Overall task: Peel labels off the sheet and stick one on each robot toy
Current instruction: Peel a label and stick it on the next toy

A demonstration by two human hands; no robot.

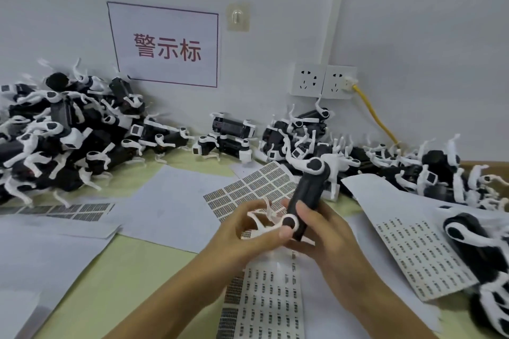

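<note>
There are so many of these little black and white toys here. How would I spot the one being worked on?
Start at the white wall sign with red writing, then come straight down toward the near edge of the table. Both hands, left and right, meet there around one toy. It alone is lifted off the table; all the others lie in heaps along the wall.

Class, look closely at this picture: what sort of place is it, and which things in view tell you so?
Probably a small assembly or packing workbench. Heaps of identical black-and-white robot toys line the wall, label sheets cover the table, and a printed sign marks the station.
</note>
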